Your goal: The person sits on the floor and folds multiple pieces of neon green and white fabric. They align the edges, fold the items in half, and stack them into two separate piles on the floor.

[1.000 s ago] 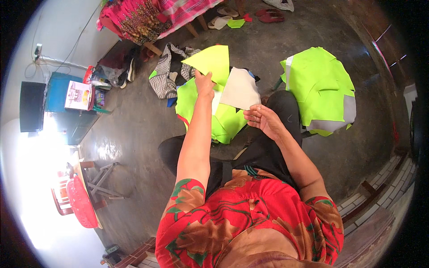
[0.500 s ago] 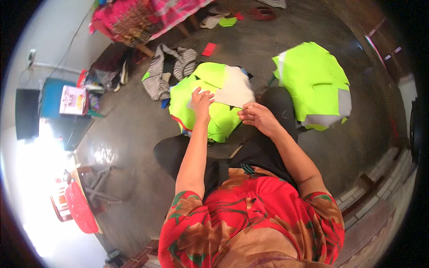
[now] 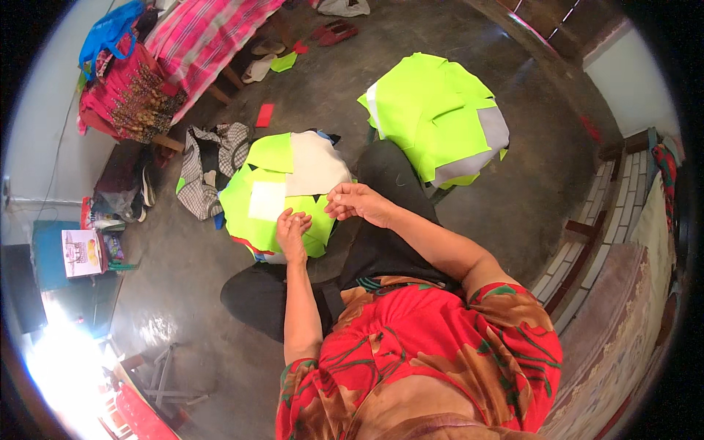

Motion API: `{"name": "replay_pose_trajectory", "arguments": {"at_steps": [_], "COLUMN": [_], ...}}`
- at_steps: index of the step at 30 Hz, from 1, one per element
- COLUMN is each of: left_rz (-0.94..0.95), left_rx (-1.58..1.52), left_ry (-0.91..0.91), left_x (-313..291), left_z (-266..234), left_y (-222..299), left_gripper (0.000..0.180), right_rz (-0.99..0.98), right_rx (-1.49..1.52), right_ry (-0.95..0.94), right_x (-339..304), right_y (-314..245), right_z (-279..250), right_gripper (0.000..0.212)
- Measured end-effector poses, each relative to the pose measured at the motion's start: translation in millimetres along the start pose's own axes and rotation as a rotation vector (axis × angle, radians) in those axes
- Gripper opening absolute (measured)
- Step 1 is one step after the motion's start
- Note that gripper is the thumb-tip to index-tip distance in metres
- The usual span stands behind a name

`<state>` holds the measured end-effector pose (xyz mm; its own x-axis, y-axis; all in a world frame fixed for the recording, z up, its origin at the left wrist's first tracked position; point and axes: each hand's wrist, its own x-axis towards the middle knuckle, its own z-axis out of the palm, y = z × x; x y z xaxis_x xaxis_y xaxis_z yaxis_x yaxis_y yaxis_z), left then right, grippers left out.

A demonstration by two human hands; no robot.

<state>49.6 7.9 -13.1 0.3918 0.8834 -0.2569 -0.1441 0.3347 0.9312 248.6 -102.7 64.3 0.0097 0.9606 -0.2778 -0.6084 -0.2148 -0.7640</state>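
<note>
By cloth heap (image 3: pixel 246 198), left hand (image 3: pixel 292 231), right hand (image 3: pixel 359 203), each grip unclear; blue bag (image 3: pixel 108 37), contents hidden.

Around my crossed legs spreads a dark grey floor (image 3: pixel 543 213), smooth and faintly shiny. Ahead of me a left heap (image 3: pixel 237 193) and a right heap (image 3: pixel 444 106) of yellow-green cloth rise from it; what supports them underneath is hidden from me. Just beyond my left heap, a checked cloth (image 3: pixel 194 199) lies crumpled. A flat red piece (image 3: pixel 265 115) lies near it. Farther off are a small yellow-green scrap (image 3: pixel 283 62) and dark red footwear (image 3: pixel 337 31).
</note>
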Motion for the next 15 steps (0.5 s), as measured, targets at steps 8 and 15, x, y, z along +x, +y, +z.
{"name": "replay_pose_trajectory", "arguments": {"at_steps": [8, 15], "left_rz": [-0.013, 0.013], "left_rx": [-0.024, -0.033], "left_ry": [0.023, 0.008], "left_x": [3.3, 0.3], "left_z": [-4.8, -3.4], "left_y": [-4.6, -4.3], "left_gripper": [0.033, 0.032], "right_rz": [-0.524, -0.501], "right_rx": [-0.460, -1.163], "right_ry": [0.213, 1.049], "right_x": [-46.3, -87.6], "right_y": [-50.1, -97.8], "right_z": [-8.5, -87.7], "right_gripper": [0.014, 0.019]}}
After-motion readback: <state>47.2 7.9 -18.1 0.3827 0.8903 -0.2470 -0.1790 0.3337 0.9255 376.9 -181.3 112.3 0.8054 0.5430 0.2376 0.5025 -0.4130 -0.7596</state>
